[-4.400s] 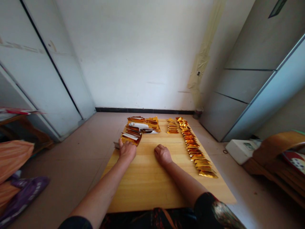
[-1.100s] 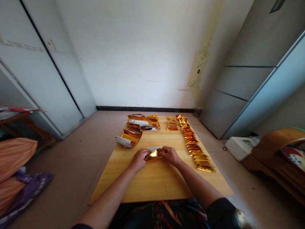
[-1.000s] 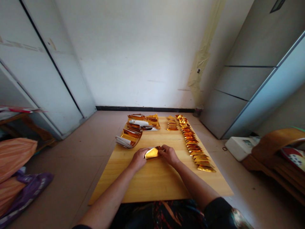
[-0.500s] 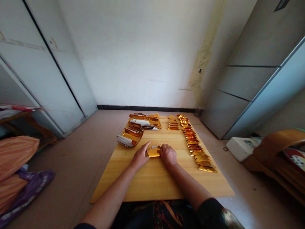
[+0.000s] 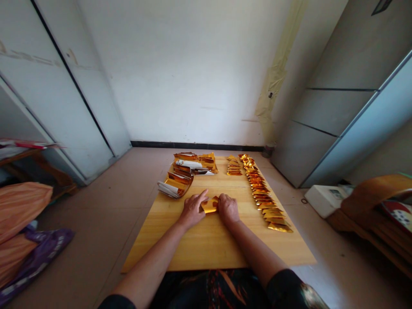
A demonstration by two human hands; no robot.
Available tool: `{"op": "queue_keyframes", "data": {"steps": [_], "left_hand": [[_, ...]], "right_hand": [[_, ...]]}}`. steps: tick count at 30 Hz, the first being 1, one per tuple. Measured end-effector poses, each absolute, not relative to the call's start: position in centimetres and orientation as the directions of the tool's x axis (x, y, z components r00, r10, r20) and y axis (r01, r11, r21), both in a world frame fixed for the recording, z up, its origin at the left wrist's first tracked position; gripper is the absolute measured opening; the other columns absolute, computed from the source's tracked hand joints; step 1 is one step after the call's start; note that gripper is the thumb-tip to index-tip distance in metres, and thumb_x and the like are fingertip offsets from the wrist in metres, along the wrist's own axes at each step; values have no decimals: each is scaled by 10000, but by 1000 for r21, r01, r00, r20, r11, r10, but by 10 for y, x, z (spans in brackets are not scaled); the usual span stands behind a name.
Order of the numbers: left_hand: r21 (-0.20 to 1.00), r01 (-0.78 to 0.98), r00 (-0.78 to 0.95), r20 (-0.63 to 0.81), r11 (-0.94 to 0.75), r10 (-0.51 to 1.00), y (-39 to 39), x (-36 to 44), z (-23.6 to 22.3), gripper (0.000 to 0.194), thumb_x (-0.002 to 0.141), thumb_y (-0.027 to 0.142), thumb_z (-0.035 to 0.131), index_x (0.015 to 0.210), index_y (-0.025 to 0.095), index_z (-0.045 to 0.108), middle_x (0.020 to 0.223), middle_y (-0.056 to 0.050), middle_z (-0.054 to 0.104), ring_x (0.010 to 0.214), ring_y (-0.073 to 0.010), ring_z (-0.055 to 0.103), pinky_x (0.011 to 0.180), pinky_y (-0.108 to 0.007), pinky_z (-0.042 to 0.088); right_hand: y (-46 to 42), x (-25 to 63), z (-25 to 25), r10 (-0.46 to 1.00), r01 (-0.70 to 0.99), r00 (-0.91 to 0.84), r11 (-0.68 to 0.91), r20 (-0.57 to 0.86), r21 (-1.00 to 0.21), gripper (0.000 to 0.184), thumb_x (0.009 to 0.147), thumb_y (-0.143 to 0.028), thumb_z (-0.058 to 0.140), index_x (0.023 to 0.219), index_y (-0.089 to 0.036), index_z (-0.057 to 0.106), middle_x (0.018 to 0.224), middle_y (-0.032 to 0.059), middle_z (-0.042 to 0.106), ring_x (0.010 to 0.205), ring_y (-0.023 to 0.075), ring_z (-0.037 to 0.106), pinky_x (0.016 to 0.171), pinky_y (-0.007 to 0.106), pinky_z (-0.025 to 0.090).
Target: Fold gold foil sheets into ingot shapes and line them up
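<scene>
a right hand (image 5: 228, 208) curls over the 3 o'clock end of a gold foil piece (image 5: 210, 207) near the center of a wooden tabletop (image 5: 193, 253), its fingers closed around that end. the left hand (image 5: 192, 209) meets the piece at its 9 o'clock end, one digit lifted clear; whether it grips there cannot be told. the foil looks featherlight and thin, probably springy at a fold, slick on its shiny face and quick to crease or tear; its two ends, pinched lightly between thumb and fingertips, appear the safest hold. farther out, a curled stack of foil sheets (image 5: 179, 182) lies at 10 o'clock, a foil-and-white pile (image 5: 208, 162) at 11, a short row of gold pieces (image 5: 234, 168) at 1, and a long overlapping row (image 5: 260, 189) running from 1 to just past 3.
</scene>
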State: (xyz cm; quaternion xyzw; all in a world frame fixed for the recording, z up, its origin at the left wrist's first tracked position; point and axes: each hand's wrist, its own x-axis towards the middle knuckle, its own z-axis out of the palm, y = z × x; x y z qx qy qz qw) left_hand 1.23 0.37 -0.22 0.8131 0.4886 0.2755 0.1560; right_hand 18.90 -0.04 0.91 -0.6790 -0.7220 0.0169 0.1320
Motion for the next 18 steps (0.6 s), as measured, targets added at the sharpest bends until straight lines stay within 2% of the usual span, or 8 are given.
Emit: {"op": "queue_keyframes", "data": {"steps": [6, 13, 18], "left_hand": [[532, 724, 414, 175, -440, 893, 1, 18, 5, 795, 683, 107, 563, 1421, 236, 294, 1177, -43, 654, 1109, -210, 544, 958, -382, 334], [527, 744, 378, 174, -410, 909, 0, 18, 5, 825, 676, 130, 594, 1429, 238, 276, 1178, -53, 648, 1120, -225, 536, 970, -385, 328], [471, 763, 416, 167, -443, 894, 1, 17, 2, 766, 716, 167, 563, 1429, 239, 291, 1260, -86, 581, 1145, -244, 509, 969, -399, 335]], "right_hand": [[-4, 195, 7, 978, 973, -45, 90, 205, -214, 126, 921, -256, 480, 879, -176, 568, 875, 56, 657, 845, 167, 596, 719, 265, 310], [-6, 198, 10, 978, 985, 0, 36, 208, -169, 143, 926, -249, 456, 888, -176, 574, 894, 68, 653, 851, 176, 592, 703, 276, 302], [-6, 198, 9, 976, 987, 49, -15, 210, -162, 200, 953, -254, 399, 877, -171, 565, 885, 77, 648, 842, 176, 599, 700, 279, 300]]}}
